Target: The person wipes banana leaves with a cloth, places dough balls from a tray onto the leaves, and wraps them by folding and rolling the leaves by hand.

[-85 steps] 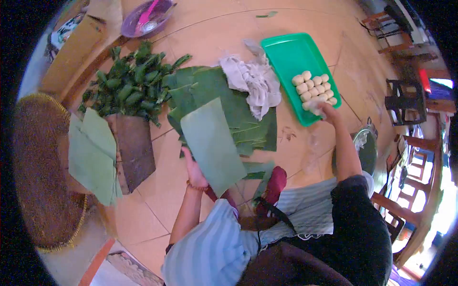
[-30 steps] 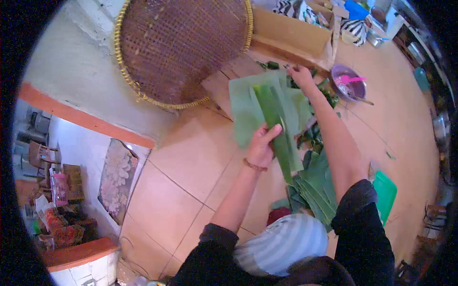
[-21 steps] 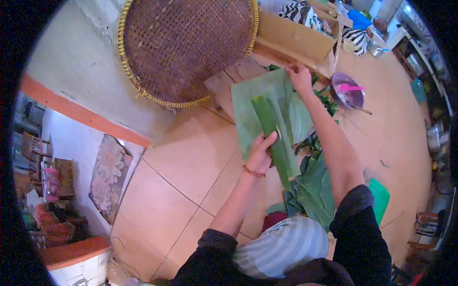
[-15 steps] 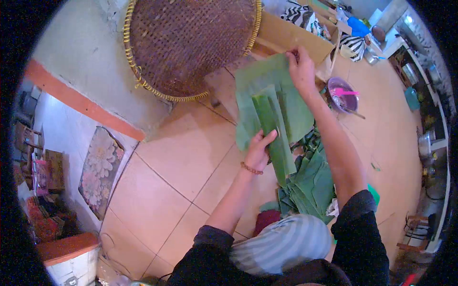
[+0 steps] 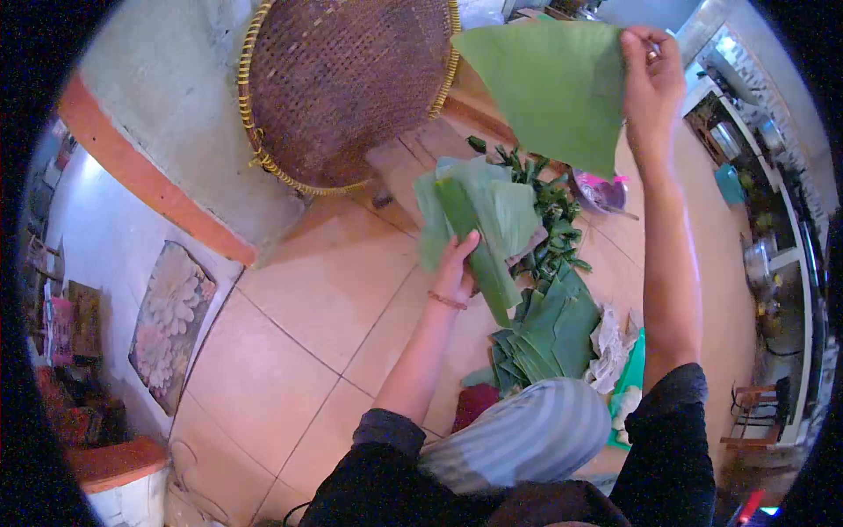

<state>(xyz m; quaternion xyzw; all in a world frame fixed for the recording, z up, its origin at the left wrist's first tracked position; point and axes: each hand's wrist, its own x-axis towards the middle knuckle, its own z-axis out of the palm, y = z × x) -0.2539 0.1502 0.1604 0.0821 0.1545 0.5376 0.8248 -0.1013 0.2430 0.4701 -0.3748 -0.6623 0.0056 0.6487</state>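
My left hand (image 5: 458, 268) is closed around a bundle of leaf pieces (image 5: 479, 215), with a darker folded strip lying on top under the thumb. Up at the right, my right hand (image 5: 654, 75) pinches the corner of a single broad green leaf sheet (image 5: 553, 83), which hangs spread out to its left. Below the bundle, a stack of cut leaves (image 5: 558, 329) lies on the floor. A heap of dark green wrapped bundles (image 5: 553, 220) sits just beyond it. The two hands are well apart.
A round woven tray (image 5: 351, 88) leans by the wall at the upper left. A purple bowl (image 5: 600, 195) stands behind the hanging leaf. A crumpled cloth (image 5: 608, 351) lies beside a green tray (image 5: 630, 378) holding white pieces (image 5: 625, 411). A floral mat (image 5: 171, 316) is at the left.
My right hand has moved up and right, pulling one leaf sheet away from the bundle. My left hand keeps its hold, slightly further left. The view has shifted, showing more of the green tray.
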